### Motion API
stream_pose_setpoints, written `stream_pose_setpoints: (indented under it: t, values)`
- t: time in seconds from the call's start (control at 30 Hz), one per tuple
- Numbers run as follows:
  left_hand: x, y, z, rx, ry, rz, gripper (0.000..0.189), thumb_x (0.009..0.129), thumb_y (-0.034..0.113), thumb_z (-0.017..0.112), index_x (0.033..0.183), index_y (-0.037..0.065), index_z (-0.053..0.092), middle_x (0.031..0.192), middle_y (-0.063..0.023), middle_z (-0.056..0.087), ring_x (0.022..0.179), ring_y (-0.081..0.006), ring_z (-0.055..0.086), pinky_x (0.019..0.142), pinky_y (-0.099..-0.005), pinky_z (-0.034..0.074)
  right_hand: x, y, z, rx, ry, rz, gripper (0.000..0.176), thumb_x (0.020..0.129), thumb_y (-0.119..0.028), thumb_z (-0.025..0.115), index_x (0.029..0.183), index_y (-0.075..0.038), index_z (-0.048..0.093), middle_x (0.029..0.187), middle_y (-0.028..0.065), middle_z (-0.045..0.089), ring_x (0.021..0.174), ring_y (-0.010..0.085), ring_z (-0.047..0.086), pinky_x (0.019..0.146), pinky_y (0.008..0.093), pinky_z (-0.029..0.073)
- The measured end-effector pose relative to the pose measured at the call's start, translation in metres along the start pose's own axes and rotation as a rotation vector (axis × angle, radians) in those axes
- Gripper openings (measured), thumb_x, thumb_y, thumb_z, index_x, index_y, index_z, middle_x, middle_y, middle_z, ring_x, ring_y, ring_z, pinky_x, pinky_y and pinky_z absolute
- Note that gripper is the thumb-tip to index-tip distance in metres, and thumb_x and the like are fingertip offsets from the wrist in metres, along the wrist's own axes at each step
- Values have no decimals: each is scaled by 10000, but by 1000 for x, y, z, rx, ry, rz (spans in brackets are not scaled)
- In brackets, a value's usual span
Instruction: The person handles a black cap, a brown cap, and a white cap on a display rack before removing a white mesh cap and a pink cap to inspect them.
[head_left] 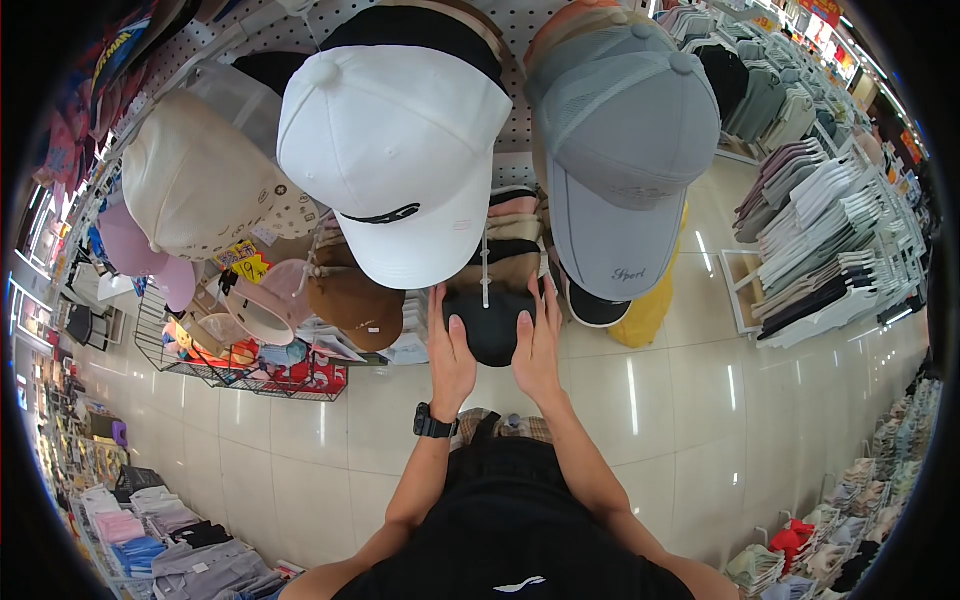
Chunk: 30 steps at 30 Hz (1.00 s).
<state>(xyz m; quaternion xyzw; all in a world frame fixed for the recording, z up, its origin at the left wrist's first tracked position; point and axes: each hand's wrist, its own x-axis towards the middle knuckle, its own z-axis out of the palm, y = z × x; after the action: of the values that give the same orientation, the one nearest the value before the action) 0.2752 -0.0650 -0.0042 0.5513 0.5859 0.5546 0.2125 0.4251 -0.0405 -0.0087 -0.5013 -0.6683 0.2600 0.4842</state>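
Note:
Between my two hands is a black cap (pixel 487 335), its rounded front towards me, at the end of a metal display hook (pixel 485 270). My left hand (pixel 454 352) presses on the cap's left side, thumb bent along the edge. On the opposite side my right hand (pixel 538 345) holds it the same way, fingers pointing up and away. A stack of brown and dark caps (pixel 515 262) hangs right behind it. Above my hands hangs a white cap (pixel 395 150), and to its right a grey cap (pixel 635 170) with lettering on its brim.
A beige cap (pixel 205 180), a brown cap (pixel 358 308) and a yellow cap (pixel 652 310) hang around. At lower left is a black wire basket (pixel 240 378). Clothes racks (pixel 820 230) stand on the right, over a shiny tiled floor (pixel 640 400). Folded clothes (pixel 190 550) lie at bottom left.

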Motion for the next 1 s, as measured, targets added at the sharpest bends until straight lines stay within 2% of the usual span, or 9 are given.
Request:
stream_pose_setpoints:
  t: [1.0]
  values:
    - [-20, 7, -14, 6, -19, 23, 534, 1126, 221, 361, 1570, -74, 364, 1637, -269, 383, 1532, -403, 356, 1250, -445, 280, -28, -8, 1, 22, 17, 25, 556, 1129, -302, 362, 1622, -47, 352, 1649, 284, 307, 1531, 452, 281, 1249, 535, 209]
